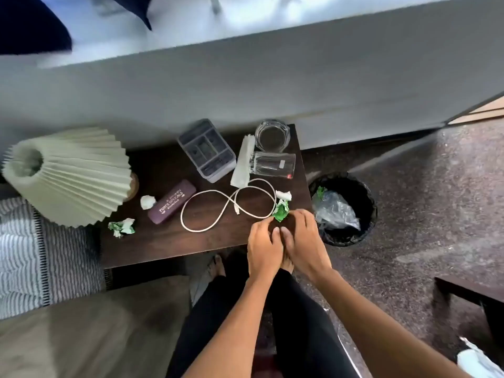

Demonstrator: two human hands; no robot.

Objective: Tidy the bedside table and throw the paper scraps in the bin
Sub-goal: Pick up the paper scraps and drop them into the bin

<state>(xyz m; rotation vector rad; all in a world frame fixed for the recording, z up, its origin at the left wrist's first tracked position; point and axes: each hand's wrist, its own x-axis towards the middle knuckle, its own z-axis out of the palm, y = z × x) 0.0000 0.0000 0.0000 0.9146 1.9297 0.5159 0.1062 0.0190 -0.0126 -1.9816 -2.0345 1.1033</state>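
Observation:
On the dark bedside table (pixel 169 244), a crumpled green-and-white paper scrap (pixel 281 210) lies near the right front corner. My right hand (pixel 302 241) and my left hand (pixel 263 245) meet just below it, fingertips pinching its lower edge. A white scrap (pixel 283 195) lies right behind it. Another green-and-white scrap (pixel 122 227) rests at the front left, and a small white wad (pixel 147 201) lies beside the maroon spectacle case (pixel 171 205). The black bin (pixel 344 208) stands on the floor right of the table, holding clear plastic and a green scrap.
A looped white cable (pixel 229 207) lies mid-table. Behind it are a grey organiser tray (pixel 206 150), a folded tissue (pixel 243 162), a glass on its side (pixel 272 163) and a glass ashtray (pixel 272 135). A pleated lamp shade (pixel 71 175) overhangs the left end.

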